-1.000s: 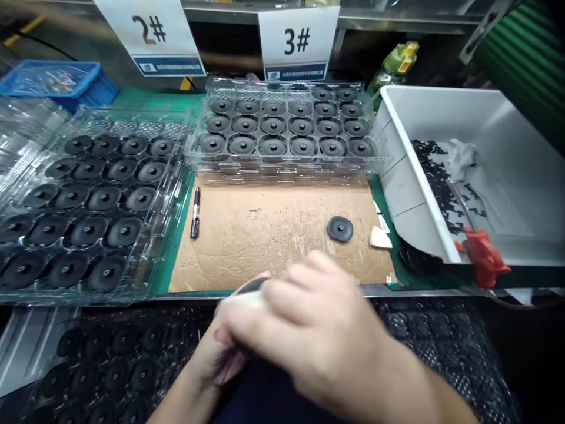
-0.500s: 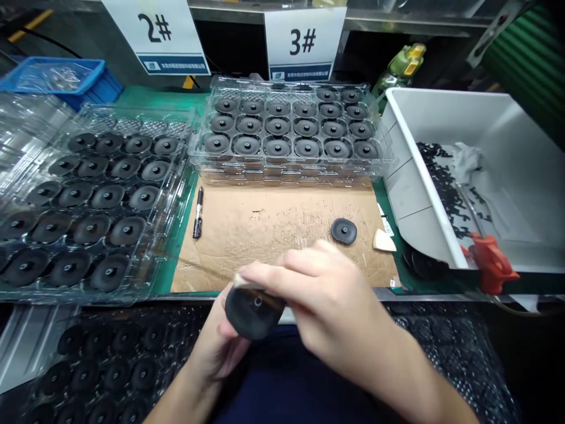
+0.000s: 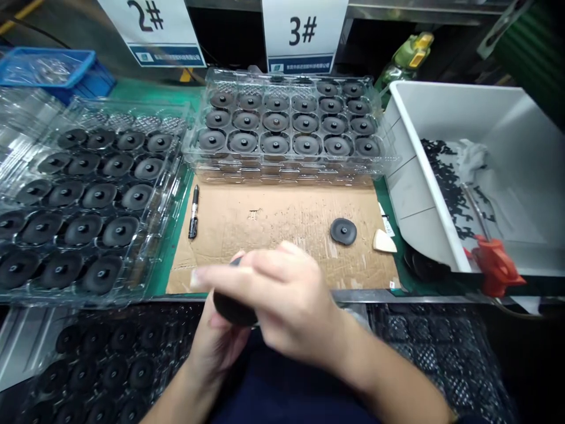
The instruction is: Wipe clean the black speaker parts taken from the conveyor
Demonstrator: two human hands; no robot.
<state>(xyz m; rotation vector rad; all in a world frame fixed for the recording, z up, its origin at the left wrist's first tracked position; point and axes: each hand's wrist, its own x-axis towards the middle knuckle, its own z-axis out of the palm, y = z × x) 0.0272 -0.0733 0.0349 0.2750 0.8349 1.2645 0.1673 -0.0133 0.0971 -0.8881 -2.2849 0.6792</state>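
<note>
My left hand is closed round a round black part, held tilted in front of my body at the table's front edge. Over that part lies my right hand, its fingers bent and reaching left across the top. A small pale patch shows at its fingertips; blur hides whether it is a held piece or the fingertip itself. Beyond the hands, another black disc with a small central stud lies on the cardboard sheet. A cream wedge-shaped pad rests to its right.
Clear trays of black discs stand at left and at the back. A pen lies on the cardboard's left. At right is a white bin with small black pieces and an orange-handled tool. A blue basket stands back left.
My right hand has swept left across the black part and now covers more of it. The part has shifted slightly left and its face is turned more out of sight.
</note>
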